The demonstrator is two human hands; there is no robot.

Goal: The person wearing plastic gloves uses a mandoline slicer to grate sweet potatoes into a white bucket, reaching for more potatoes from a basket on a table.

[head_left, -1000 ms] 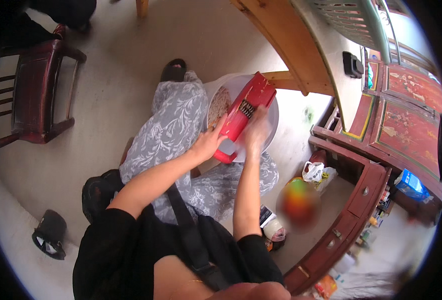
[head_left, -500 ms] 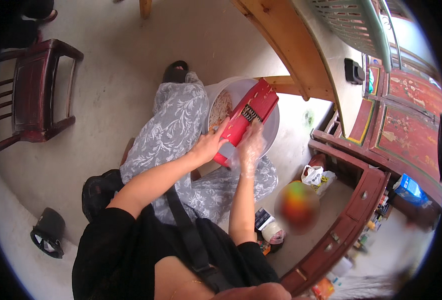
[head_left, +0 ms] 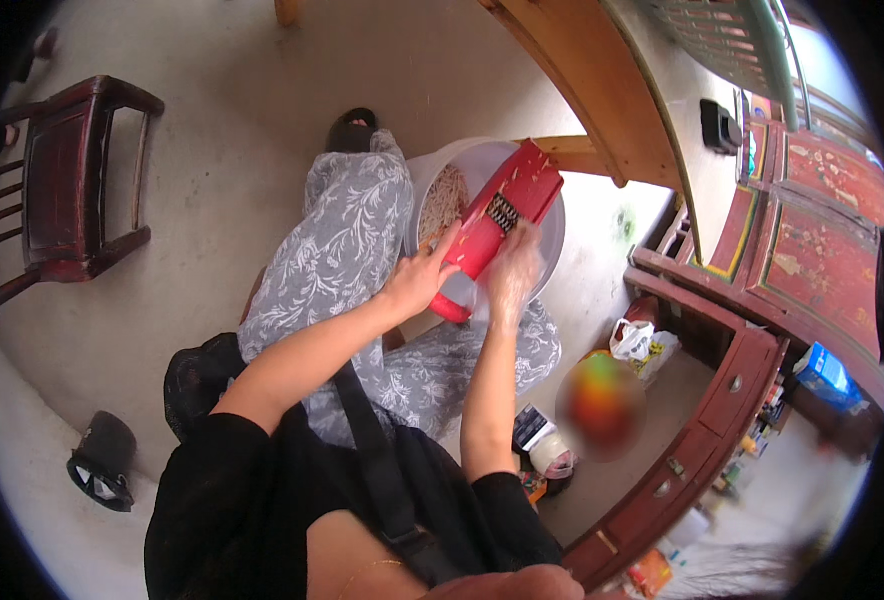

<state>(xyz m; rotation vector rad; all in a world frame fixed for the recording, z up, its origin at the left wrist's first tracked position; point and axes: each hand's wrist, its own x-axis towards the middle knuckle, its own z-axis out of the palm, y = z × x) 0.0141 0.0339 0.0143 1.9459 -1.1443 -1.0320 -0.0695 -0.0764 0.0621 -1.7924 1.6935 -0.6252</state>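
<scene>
A long red grater with a dark toothed blade leans slantwise across a whitish plastic bucket. Pale shreds are heaped inside the bucket, and a few bits cling to the grater. My left hand is bare and closed on the near left edge of the grater, thumb lying on its face. Over the grater's right side, just below the blade, is my right hand in a clear plastic glove. Its fingers are curled and blurred by motion; whatever is under them is hidden.
My legs, in grey leaf-patterned cloth, flank the bucket. A wooden table overhangs at the upper right. Right of me stand a dark red drawer cabinet, bags and a blurred round object. A dark wooden chair stands left.
My right hand has shifted slightly right and up along the grater. The grater's near end has turned a little, and my left hand stays on its edge.
</scene>
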